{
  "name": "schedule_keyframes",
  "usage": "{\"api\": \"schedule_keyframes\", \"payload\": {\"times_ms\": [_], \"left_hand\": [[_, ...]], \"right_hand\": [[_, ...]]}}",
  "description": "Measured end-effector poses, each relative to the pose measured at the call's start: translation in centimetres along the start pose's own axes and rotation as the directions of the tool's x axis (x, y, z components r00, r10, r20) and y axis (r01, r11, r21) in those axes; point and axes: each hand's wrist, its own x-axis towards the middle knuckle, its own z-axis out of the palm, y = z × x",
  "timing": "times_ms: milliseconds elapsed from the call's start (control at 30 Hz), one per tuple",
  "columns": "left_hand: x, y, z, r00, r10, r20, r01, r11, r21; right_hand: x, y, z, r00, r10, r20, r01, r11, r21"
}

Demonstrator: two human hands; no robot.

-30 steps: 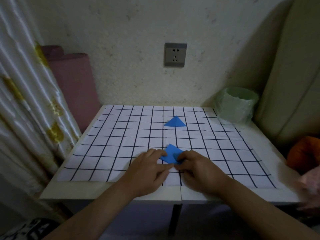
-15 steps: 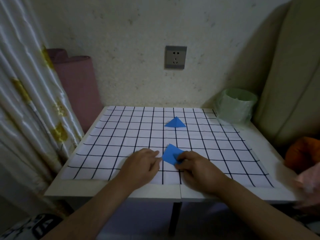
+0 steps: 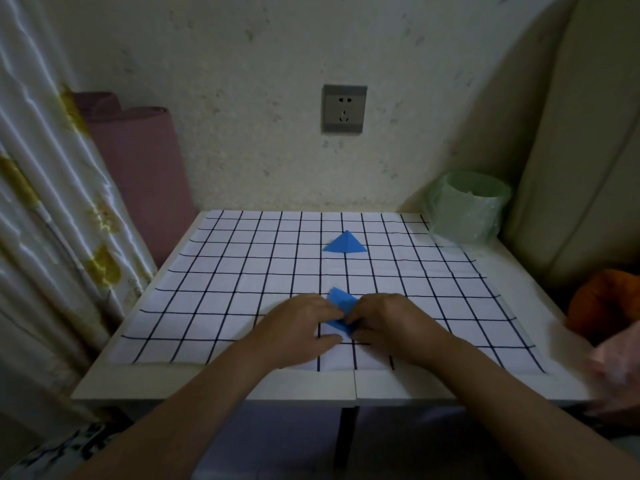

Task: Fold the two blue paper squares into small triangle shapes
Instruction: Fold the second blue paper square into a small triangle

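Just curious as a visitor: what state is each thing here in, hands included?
far blue paper: folded into a triangle, lying untouched on the grid mat.
near blue paper: partly folded, held between both hands.
left hand: holds the paper's left side.
right hand: holds its right side.
green-lined bin: upright, top open.
wall socket: nothing plugged in.

Left hand back against blue paper; fingers meet right hand over it.
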Motion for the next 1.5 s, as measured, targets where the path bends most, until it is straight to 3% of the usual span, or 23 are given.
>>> {"api": "schedule_keyframes", "payload": {"times_ms": [167,367,433,500,600,700,900,967,1067,1200,1300,1400,1500], "left_hand": [[1.4,-0.5,0.0,0.999,0.044,0.022,-0.043,0.998,-0.055],[2.5,-0.7,0.4,0.994,0.050,-0.095,-0.059,0.995,-0.086],[2.9,-0.2,0.3,0.985,-0.030,-0.171,0.001,0.985,-0.170],[3.3,0.4,-0.1,0.962,-0.190,-0.198,0.100,0.914,-0.393],[3.7,0.9,-1.4,0.911,-0.376,-0.170,0.187,0.743,-0.642],[3.7,1.2,-2.7,0.894,-0.449,-0.011,0.274,0.565,-0.779],[3.3,1.6,-3.2,0.846,-0.533,0.014,0.346,0.528,-0.775],[3.3,1.5,-3.5,0.828,-0.556,0.069,0.390,0.483,-0.784],[3.3,1.1,-3.8,0.802,-0.581,0.139,0.450,0.435,-0.780],[3.3,1.1,-3.4,0.794,-0.588,0.154,0.491,0.472,-0.732],[3.5,1.2,-3.3,0.799,-0.574,0.178,0.513,0.497,-0.700],[3.6,1.4,-3.6,0.815,-0.518,0.260,0.505,0.414,-0.758],[3.5,1.2,-3.9,0.844,-0.482,0.234,0.467,0.446,-0.764]], "right_hand": [[0.2,0.8,-0.1,0.997,0.050,-0.060,-0.038,0.981,0.189],[0.6,1.0,0.4,0.967,0.149,-0.207,-0.069,0.934,0.349],[1.0,0.7,0.2,0.944,0.194,-0.266,-0.070,0.907,0.415],[1.4,0.6,-0.4,0.929,0.236,-0.285,-0.095,0.896,0.433],[1.8,0.8,-1.6,0.921,0.343,-0.188,-0.212,0.841,0.497],[1.9,1.0,-2.3,0.912,0.404,-0.074,-0.262,0.712,0.652],[1.9,0.2,-2.3,0.901,0.431,0.059,-0.297,0.509,0.808],[1.8,0.1,-2.4,0.903,0.430,0.012,-0.266,0.535,0.802],[1.5,0.4,-2.9,0.933,0.345,-0.101,-0.162,0.654,0.739],[0.7,0.7,-3.2,0.972,0.125,-0.200,-0.034,0.912,0.408],[0.6,0.6,-2.9,0.972,0.051,-0.231,0.032,0.940,0.339],[0.6,0.6,-2.7,0.966,0.052,-0.253,0.032,0.947,0.318],[0.5,0.3,-2.8,0.961,0.057,-0.269,0.032,0.948,0.317]]}}
